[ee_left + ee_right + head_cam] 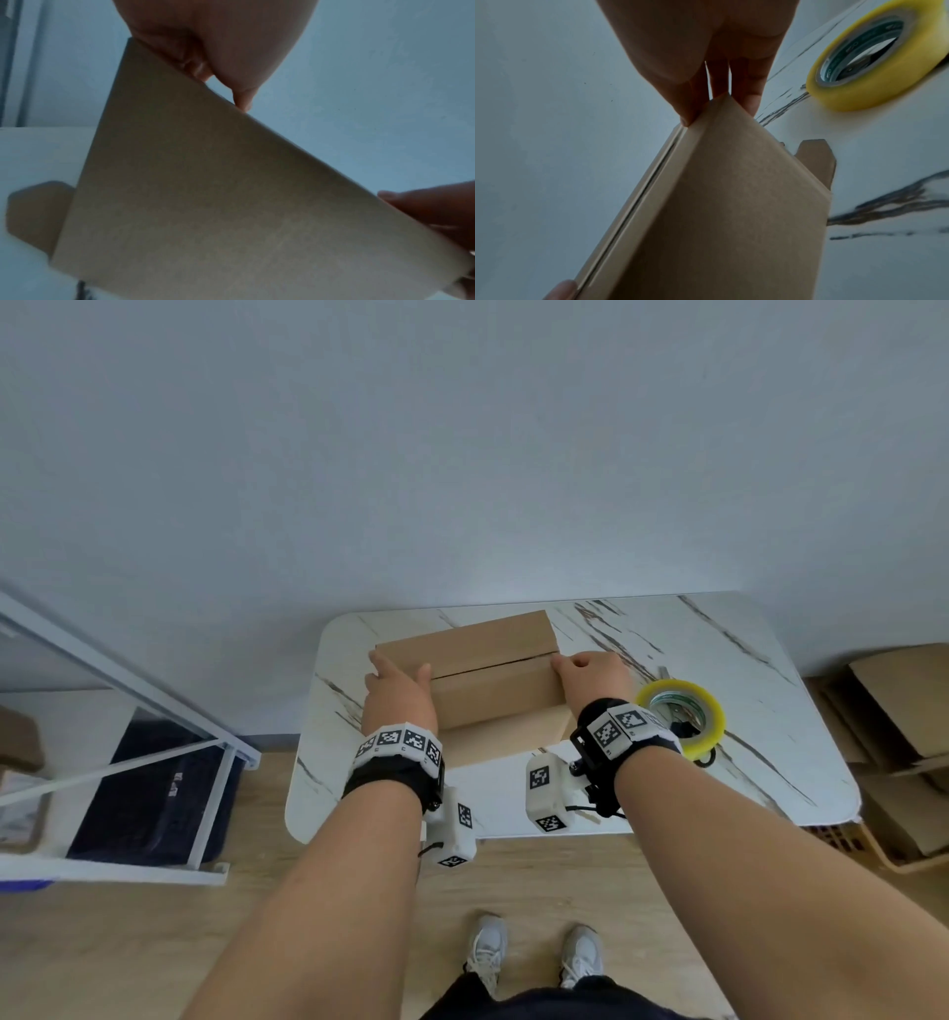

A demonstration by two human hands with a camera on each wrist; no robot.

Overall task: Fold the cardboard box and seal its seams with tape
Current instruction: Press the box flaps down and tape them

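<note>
1. Brown cardboard box (482, 672), folded with its two top flaps meeting along a seam, standing on the white marble-patterned tabletop (667, 788) near the far edge, left of centre.
2. Left hand (398, 693) laid over the box's left end, fingers extended on the top panel and thumb out along the near flap; nothing gripped.
3. Right hand (590, 672) pressed against the box's right end, fingertips at the seam's right end.
4. Translucent yellow roll of packing tape (683, 716) lying flat on the tabletop just right of the right wrist, apart from the box.
5. Only in the left wrist view: an unfolded flap (36, 215) jutting from the box's lower left onto the tabletop, and right fingertips (421, 207) at the far edge.
6. Only in the right wrist view: the slit between the flaps (639, 194), straight fingers (746, 95) bracketing the box corner, and another small flap (813, 160) sticking out beside the tape.
7. Only in the head view: both wrist bands with black-and-white markers and grey-white sneakers (488, 952) on the wooden floor.
</note>
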